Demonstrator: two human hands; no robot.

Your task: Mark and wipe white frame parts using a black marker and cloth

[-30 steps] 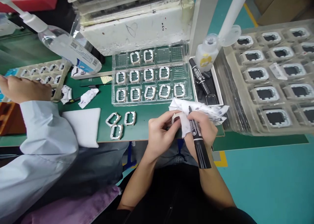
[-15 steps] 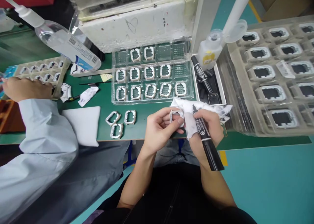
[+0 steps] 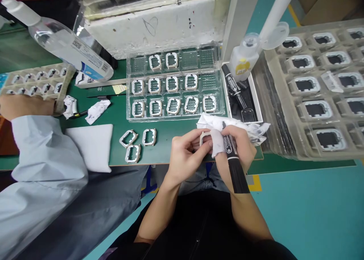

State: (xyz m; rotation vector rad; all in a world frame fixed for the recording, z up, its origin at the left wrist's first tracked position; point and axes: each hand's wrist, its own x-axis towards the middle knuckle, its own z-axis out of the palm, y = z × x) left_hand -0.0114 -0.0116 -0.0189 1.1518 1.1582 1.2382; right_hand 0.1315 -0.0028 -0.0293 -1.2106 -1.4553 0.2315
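Over the green worktop's (image 3: 163,148) near edge, a pale frame (image 3: 201,137) sat between the hands, pinched by the left hand's (image 3: 184,153) thumb and fingers. The right hand (image 3: 240,144), curled around a black marker (image 3: 233,165), held white cloth (image 3: 218,143) at its right side; fingers obscured its long axis.

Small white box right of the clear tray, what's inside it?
A black marker and, at the near end, a dark rounded piece show inside the box, with other black items too jumbled to name. They cover most of the bottom; anything beneath them cannot be seen.
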